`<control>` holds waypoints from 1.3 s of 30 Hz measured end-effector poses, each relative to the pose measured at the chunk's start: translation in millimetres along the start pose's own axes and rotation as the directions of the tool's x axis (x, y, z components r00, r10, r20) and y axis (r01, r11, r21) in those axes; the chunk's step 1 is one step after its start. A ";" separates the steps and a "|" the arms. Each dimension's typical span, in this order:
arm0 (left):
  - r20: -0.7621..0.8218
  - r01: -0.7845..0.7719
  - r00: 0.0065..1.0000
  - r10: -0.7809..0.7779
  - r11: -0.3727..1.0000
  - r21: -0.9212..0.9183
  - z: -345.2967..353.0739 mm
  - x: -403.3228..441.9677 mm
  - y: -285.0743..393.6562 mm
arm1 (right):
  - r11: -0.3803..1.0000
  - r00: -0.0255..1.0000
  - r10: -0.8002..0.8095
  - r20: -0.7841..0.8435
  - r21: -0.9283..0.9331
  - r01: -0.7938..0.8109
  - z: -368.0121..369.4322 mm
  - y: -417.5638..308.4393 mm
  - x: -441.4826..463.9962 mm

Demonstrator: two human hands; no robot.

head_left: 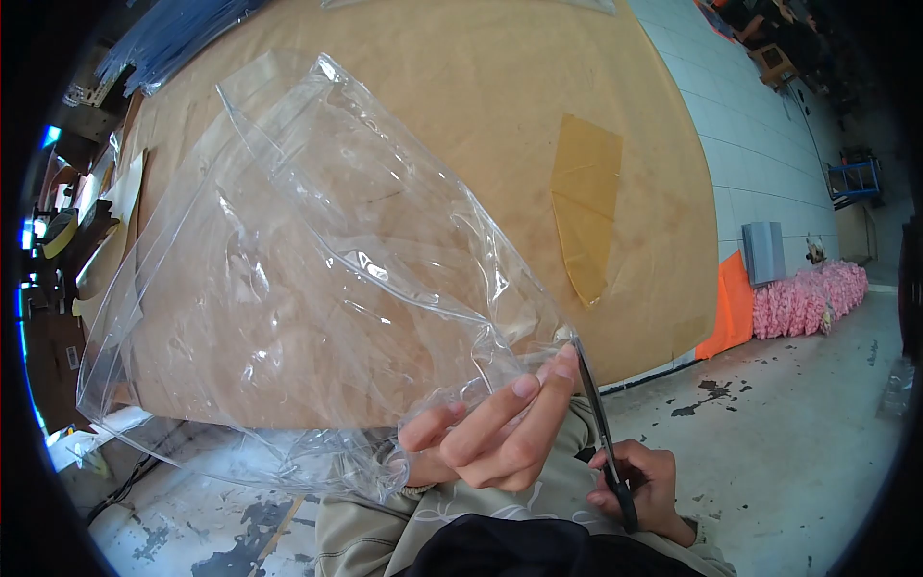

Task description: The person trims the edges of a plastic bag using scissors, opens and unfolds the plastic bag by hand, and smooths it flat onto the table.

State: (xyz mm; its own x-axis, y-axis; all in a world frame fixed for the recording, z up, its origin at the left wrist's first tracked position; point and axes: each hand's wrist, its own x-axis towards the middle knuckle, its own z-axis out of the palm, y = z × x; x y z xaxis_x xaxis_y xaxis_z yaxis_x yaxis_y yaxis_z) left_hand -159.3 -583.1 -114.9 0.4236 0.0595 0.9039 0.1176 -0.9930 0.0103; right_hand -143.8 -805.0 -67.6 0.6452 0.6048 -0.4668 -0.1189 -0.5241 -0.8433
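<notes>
A large sheet of clear plastic (288, 250), creased and shiny, spreads over the brown-covered table and hangs past its near edge. My left hand (500, 433) pinches one corner of it between thumb and fingers, just off the table's near edge. In my right hand (649, 486) is a pair of black scissors (601, 423), gripped at the handles. The blades point up and away, and their tips are at the plastic corner beside my left fingertips. Whether the blades are parted is hard to see.
A strip of amber tape (586, 212) is stuck to the brown table covering (461, 96). Blue plastic material (178, 38) lies at the far left. On the right are an orange sheet (728, 308), a pink bundle (808, 300) and a grey stack (762, 252). Paint-worn floor (769, 433) surrounds the table.
</notes>
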 end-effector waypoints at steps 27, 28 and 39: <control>0.016 0.018 1.000 -0.018 1.000 0.012 1.1 -1.1 3.8 | 0.999 0.998 0.017 -0.057 -0.029 -0.019 8.3 4.4 1.3; -0.010 0.064 0.998 -0.064 0.998 0.003 2.7 -1.5 6.9 | 0.999 0.996 0.052 -0.067 0.002 -0.052 7.9 5.2 0.5; 0.003 0.092 0.996 -0.092 0.995 -0.041 -1.6 -2.8 5.4 | 1.000 0.937 -0.002 -0.350 0.002 0.003 -29.9 -8.1 17.5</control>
State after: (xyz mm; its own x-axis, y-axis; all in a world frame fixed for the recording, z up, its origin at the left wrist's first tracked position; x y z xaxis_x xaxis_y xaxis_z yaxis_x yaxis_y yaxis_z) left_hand -161.3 -588.8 -116.7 0.4135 0.1508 0.8979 0.1192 -0.9867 0.1108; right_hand -109.0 -808.1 -61.0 0.8688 0.3576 -0.3425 -0.1185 -0.5214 -0.8450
